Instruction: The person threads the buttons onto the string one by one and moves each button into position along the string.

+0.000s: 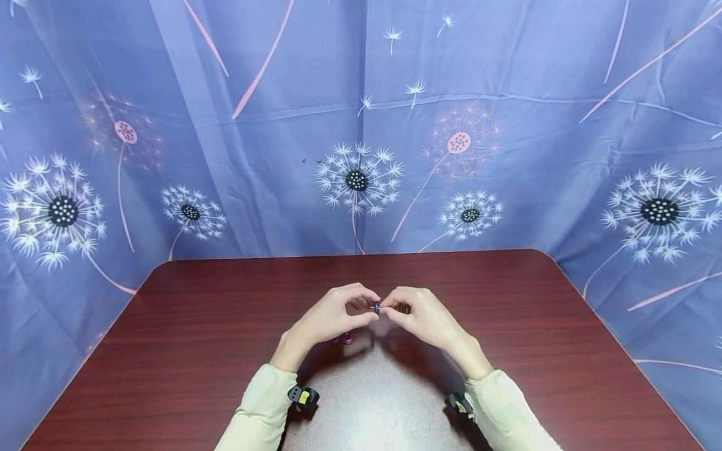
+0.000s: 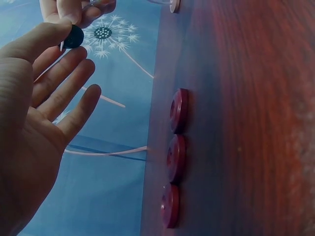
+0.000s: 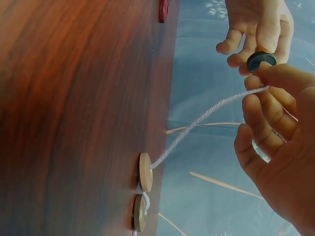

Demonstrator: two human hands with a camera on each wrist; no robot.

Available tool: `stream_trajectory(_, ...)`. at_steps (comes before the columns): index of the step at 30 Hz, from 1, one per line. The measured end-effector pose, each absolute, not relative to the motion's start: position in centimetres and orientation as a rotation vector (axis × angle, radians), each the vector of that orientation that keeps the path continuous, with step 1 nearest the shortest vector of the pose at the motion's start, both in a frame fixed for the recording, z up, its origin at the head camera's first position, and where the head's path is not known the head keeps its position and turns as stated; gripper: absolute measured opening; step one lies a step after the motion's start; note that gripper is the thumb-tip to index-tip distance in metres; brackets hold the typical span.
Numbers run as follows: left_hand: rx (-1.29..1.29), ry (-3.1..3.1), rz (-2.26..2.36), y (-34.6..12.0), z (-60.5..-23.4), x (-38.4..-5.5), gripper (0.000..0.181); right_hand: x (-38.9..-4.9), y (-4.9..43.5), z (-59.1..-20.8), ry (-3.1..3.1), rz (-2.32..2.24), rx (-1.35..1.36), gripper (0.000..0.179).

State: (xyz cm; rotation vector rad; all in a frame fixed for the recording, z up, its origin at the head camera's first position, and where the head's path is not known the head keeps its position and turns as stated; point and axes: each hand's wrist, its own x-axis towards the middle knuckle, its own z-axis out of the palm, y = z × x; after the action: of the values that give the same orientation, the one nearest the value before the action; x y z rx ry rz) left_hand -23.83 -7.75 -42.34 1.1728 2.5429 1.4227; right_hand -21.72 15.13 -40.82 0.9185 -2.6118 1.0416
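Black disc (image 2: pixel 76 38), whitish cord (image 3: pixel 201 118), blue dandelion-print cloth (image 1: pixel 282 169).

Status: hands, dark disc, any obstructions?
Left hand pinches dark disc; right hand pinches pale cord. Nothing visibly in the way; three red discs on table.

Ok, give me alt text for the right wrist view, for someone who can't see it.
The left hand pinches a small dark disc at upper right, where the right hand grips a pale cord. The cord runs to a tan disc on the wooden table, beside a brownish disc; a red disc shows at the top edge.
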Motion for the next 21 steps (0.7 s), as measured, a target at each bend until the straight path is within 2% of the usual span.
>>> stream_trajectory(12, 1.095, 2.609, 1.447, -7.68, -42.76, -24.13, 0.026, -21.77, 15.06, -41.14, -2.566, 1.050, 1.045, 0.010)
stream_trajectory(21, 1.023, 2.640, 1.438, -7.52, -42.76, -24.16, 0.019, -21.85, 15.00, -41.18, -2.581, 1.065, 1.020, 0.009)
